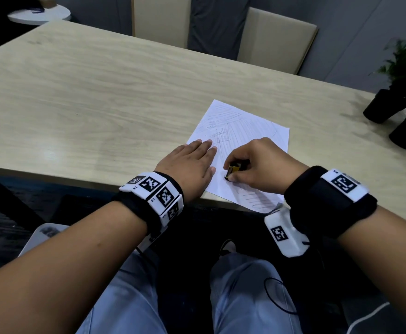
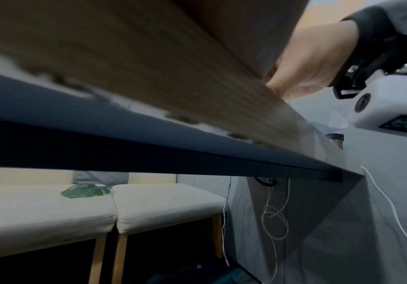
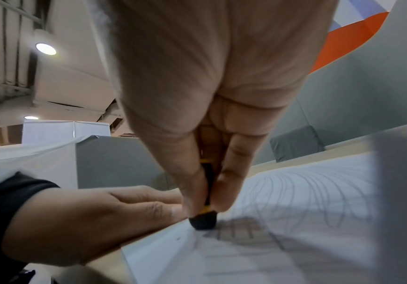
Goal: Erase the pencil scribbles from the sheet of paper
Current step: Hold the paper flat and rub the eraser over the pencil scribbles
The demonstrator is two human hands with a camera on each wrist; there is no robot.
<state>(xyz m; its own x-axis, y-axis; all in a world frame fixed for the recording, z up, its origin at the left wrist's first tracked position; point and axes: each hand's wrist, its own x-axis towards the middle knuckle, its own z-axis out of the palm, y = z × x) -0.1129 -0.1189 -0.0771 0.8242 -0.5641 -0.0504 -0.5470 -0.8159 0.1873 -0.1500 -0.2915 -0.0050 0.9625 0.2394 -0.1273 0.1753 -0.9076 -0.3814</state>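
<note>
The sheet of paper (image 1: 243, 150) lies flat on the wooden table (image 1: 101, 92), right of centre in the head view, with its near corner reaching the table's front edge. Pencil scribbles (image 1: 223, 131) cover much of the sheet: hatched lines across the upper part, a darker crossed patch near the middle, and looped strokes along the lower right edge. The left hand (image 1: 188, 165) lies palm down with fingers straight and together, holding nothing; its fingertips rest on the left edge of the sheet and its heel on the bare table just beside it. The right hand (image 1: 262, 165), at centre right of the head view, is curled around an eraser (image 1: 232, 171) with a yellow-and-black sleeve, pinching it between thumb and fingers. In the right wrist view the eraser's dark tip (image 3: 203, 221) sits at lower centre, touching the paper at the near end of the hatched scribbles, with the thumb on one side of the sleeve and a finger on the other. The two hands are near each other but not touching. The left wrist view shows mostly the table's underside and edge, with the right hand at upper right. Two black plant pots (image 1: 389, 112) stand at the right edge of the head view.
</note>
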